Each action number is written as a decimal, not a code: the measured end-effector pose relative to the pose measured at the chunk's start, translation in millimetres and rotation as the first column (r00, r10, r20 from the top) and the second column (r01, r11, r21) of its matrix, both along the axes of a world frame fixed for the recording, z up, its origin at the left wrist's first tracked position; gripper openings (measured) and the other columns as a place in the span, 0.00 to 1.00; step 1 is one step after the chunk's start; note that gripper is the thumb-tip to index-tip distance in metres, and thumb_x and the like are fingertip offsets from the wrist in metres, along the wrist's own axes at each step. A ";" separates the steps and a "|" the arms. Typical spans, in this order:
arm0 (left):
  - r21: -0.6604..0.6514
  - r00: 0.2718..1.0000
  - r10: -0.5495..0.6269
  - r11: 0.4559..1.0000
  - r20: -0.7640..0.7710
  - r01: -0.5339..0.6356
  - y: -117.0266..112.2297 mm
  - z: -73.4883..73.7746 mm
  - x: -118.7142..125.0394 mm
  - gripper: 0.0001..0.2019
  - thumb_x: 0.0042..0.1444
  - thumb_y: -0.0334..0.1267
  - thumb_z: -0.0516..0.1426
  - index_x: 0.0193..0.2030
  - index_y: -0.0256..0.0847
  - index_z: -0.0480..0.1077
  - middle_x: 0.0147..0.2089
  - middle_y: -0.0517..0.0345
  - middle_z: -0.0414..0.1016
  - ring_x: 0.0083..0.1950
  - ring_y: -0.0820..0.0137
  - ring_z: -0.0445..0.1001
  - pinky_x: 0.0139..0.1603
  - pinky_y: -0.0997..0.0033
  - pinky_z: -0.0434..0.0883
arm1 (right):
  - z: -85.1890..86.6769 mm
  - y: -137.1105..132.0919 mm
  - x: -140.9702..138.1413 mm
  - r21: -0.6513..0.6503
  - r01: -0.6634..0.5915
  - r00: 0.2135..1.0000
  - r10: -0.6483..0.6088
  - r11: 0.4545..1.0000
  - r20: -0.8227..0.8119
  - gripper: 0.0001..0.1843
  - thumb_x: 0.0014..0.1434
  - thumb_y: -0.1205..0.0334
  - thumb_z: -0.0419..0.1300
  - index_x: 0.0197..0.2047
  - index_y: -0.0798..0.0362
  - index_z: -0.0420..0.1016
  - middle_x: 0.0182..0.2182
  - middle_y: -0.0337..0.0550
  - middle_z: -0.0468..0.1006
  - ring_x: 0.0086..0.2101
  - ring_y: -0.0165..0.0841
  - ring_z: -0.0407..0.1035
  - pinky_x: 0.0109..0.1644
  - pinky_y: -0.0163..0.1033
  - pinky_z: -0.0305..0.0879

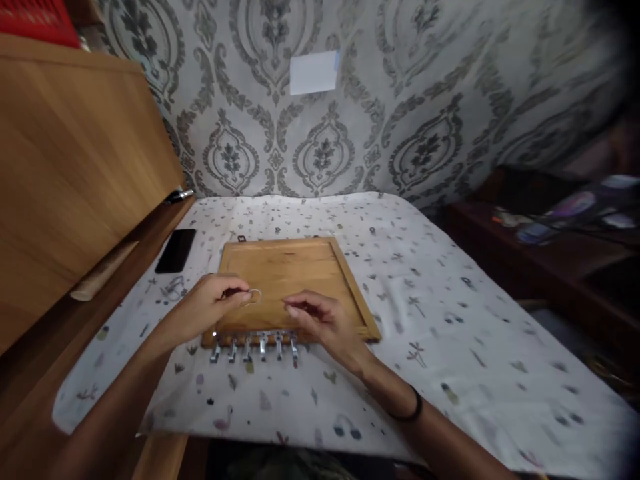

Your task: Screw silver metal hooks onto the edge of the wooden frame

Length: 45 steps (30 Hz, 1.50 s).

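Note:
Between the thumb and fingers of my left hand (224, 297) is a thin metal ring (259, 293), held above a framed wooden board (287, 270). My right hand (320, 320) hovers over the board's near right part, its thumb and fingertips close together in a pinch. Whether anything small sits between those fingertips I cannot make out. Along the board's near edge runs a metal strip with several silver hooks (263, 347) hanging from it. The board lies flat on a white patterned cloth (400, 280).
A black phone (175, 251) lies on the cloth left of the board. A wooden cabinet (85, 160) walls off the left side, with a pale wooden stick (104, 272) at its foot. White paper (314, 73) hangs on the patterned wall. Blurred items (560, 213) sit at the far right.

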<state>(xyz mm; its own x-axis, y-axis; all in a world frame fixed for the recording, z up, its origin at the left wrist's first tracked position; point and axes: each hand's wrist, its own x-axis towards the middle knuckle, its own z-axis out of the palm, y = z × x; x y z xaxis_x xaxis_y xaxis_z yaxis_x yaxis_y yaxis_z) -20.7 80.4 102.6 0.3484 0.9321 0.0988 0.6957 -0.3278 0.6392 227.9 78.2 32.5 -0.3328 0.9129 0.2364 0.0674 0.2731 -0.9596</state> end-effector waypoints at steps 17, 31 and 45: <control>0.292 0.979 0.004 0.955 -0.206 0.058 -23.4 2.0 33.9 0.13 0.67 0.42 0.52 0.48 0.45 0.76 0.45 0.54 0.83 0.43 0.62 0.80 0.42 0.66 0.72 | 7.1 -45.2 42.6 -0.172 0.120 0.979 -0.145 0.978 -0.142 0.18 0.54 0.46 0.72 0.33 0.52 0.78 0.24 0.35 0.75 0.25 0.27 0.67 0.31 0.33 0.68; 0.158 0.943 -0.098 0.975 -0.318 0.155 -65.0 -41.8 32.3 0.14 0.68 0.40 0.50 0.46 0.49 0.77 0.39 0.56 0.83 0.35 0.62 0.81 0.34 0.66 0.73 | -41.7 -69.7 31.1 -0.119 0.235 0.971 -0.238 0.965 -0.008 0.09 0.56 0.57 0.70 0.29 0.51 0.79 0.31 0.42 0.79 0.34 0.33 0.74 0.38 0.37 0.72; -0.234 0.754 -0.292 0.954 -0.588 0.187 -35.8 -17.3 63.6 0.27 0.61 0.24 0.47 0.62 0.48 0.71 0.46 0.54 0.82 0.44 0.58 0.82 0.41 0.60 0.76 | -40.2 -70.5 20.3 -0.065 0.286 0.951 -0.275 0.956 0.143 0.07 0.58 0.68 0.66 0.27 0.52 0.77 0.29 0.39 0.78 0.30 0.30 0.73 0.33 0.33 0.66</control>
<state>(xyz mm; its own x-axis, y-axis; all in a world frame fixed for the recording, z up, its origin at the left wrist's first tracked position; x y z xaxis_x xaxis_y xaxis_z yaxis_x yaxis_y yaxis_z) 42.9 44.5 85.3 0.4991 0.7943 -0.3465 0.8658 -0.4732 0.1627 248.2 7.7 -7.8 -0.0830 0.9885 0.1264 0.2558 0.1437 -0.9560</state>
